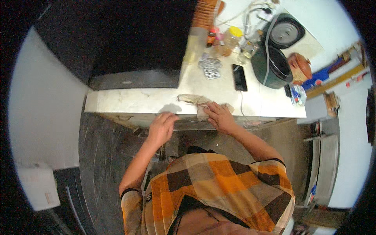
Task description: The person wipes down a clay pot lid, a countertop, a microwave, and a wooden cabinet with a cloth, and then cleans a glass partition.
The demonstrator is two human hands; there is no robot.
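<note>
A beige cloth lies crumpled along the front of the white countertop, and part of it hangs over the edge. My right hand grips the cloth near that edge, with the fingers bent over it. To the left, my left hand hovers just in front of the counter edge, its fingers curled together. Nothing shows in it, though its palm is hidden. A shadow falls on the counter just beyond it. Behind the cloth lies a black smartphone with a white cable running from its lower end.
Left of the phone are patterned packets. Farther back stand a yellow-lidded jar and a glass bottle. A dark green cooker-like pot and a terracotta pot stand at right. A large dark surface borders the counter's left side.
</note>
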